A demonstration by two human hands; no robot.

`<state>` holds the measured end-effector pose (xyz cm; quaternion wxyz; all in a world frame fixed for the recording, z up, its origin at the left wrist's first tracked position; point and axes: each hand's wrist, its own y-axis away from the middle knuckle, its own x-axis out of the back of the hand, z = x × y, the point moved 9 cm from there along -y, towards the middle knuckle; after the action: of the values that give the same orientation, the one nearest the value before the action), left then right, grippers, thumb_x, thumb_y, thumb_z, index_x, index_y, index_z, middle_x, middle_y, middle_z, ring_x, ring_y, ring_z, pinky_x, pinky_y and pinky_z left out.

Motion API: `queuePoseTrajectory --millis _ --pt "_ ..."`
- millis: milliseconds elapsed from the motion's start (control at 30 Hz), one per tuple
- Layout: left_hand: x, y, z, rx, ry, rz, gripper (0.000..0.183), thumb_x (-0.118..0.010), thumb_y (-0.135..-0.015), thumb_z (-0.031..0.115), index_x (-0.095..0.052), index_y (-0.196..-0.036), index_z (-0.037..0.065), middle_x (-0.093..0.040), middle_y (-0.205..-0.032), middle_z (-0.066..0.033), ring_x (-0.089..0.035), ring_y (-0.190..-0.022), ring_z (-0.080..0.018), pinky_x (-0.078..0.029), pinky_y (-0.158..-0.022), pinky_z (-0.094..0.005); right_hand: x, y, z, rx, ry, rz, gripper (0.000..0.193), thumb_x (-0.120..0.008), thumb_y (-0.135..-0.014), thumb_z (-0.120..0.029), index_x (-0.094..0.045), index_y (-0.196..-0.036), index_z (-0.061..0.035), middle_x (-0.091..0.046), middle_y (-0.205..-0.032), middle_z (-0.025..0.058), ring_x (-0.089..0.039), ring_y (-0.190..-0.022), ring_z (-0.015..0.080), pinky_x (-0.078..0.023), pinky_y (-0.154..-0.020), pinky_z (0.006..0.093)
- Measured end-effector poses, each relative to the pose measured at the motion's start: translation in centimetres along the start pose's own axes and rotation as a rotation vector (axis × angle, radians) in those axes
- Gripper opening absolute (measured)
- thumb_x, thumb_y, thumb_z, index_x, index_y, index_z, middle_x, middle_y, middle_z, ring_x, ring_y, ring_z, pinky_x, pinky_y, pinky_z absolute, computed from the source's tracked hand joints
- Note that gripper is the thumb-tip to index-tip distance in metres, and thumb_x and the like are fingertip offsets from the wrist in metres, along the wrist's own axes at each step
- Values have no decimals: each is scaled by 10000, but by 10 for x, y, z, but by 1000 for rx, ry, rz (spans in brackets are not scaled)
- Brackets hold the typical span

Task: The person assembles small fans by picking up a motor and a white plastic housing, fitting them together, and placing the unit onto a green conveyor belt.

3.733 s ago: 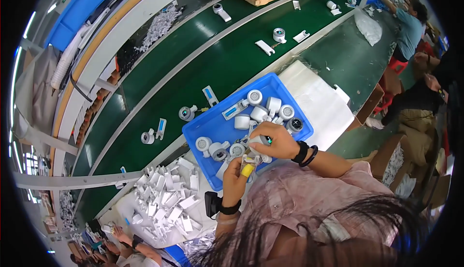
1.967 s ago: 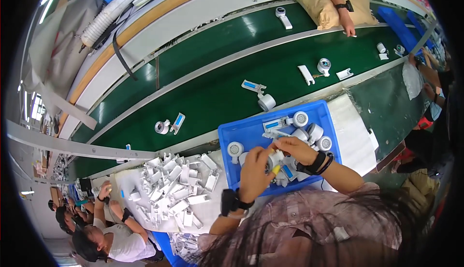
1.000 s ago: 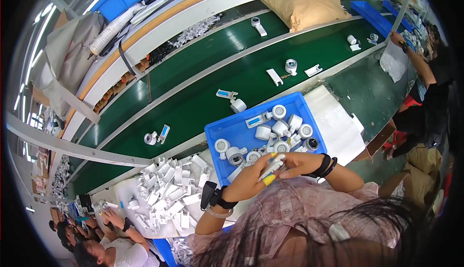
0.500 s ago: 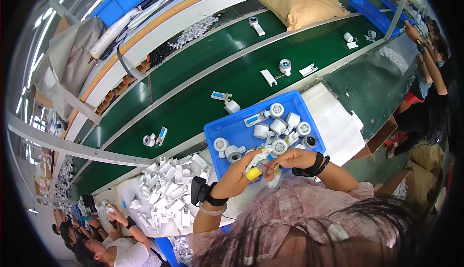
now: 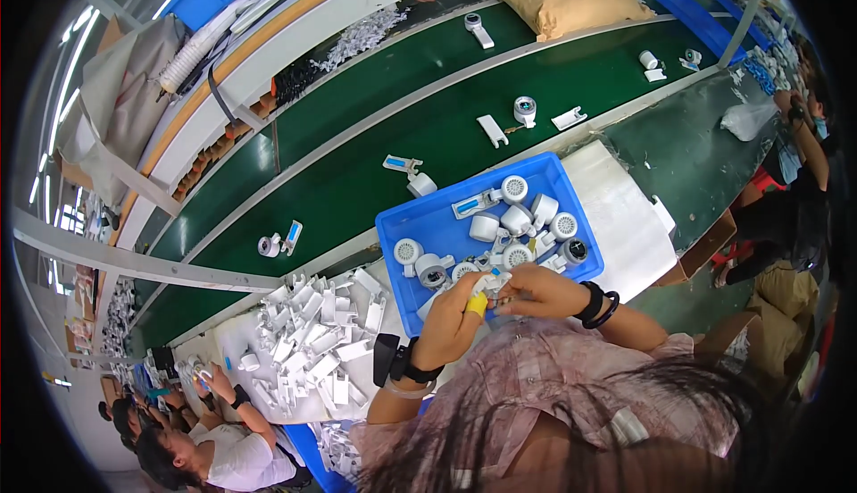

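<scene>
Over the near edge of a blue tray (image 5: pixel 486 177), my left hand (image 5: pixel 453 316) is closed on a small white plastic fan part (image 5: pixel 487 282) that shows a bit of blue. A yellow cover (image 5: pixel 478 304) wraps a digit of this hand. My right hand (image 5: pixel 538 291) pinches at the same part from the right, its fingertips partly hidden. Inside the tray, just beyond my hands, lie several white fan heads with round grilles (image 5: pixel 514 189), some joined to short handles. One upturned fan head (image 5: pixel 573 250) shows a dark inside.
Loose white handle shells (image 5: pixel 312 332) are heaped left of the tray. Beyond it runs a green conveyor belt (image 5: pixel 348 194) bearing scattered fan heads (image 5: pixel 525 111) and shells (image 5: pixel 492 131). White sheeting (image 5: pixel 616 216) covers the table at right. A co-worker (image 5: pixel 241 448) sits at lower left, another person at far right.
My hands have drawn closer around the white part and the left has turned. The view has shifted slightly. At far right, a person's raised arm has come down. Fingers now show beyond the far belt.
</scene>
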<state>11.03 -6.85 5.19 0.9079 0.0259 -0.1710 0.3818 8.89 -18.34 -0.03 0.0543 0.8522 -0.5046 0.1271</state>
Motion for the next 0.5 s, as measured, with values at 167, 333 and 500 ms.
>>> queuePoseTrajectory --millis 167,333,500 --pt "-3 4 -28 171 242 166 257 -461 -932 54 -516 -1172 -19 -602 -817 -57 -541 -636 -106 -440 -580 -245 24 6 1 13 82 437 154 -691 -818 -131 -613 -912 -38 -579 -772 61 -548 -666 155 -434 -603 276" --pt "-2 2 -44 210 385 278 218 -482 -929 57 -500 -1133 -16 -597 -762 -50 -541 -553 -89 -420 -490 -228 34 12 -10 36 -7 530 152 -689 -804 -10 -617 -936 -33 -586 -795 19 -523 -643 91 -410 -575 219" --pt "-6 2 -56 262 526 327 238 -501 -901 17 -521 -1137 -6 -604 -834 -63 -562 -591 -106 -443 -524 -233 32 16 -21 71 -7 527 148 -635 -841 30 -628 -986 -1 -634 -852 58 -585 -699 107 -440 -590 227"
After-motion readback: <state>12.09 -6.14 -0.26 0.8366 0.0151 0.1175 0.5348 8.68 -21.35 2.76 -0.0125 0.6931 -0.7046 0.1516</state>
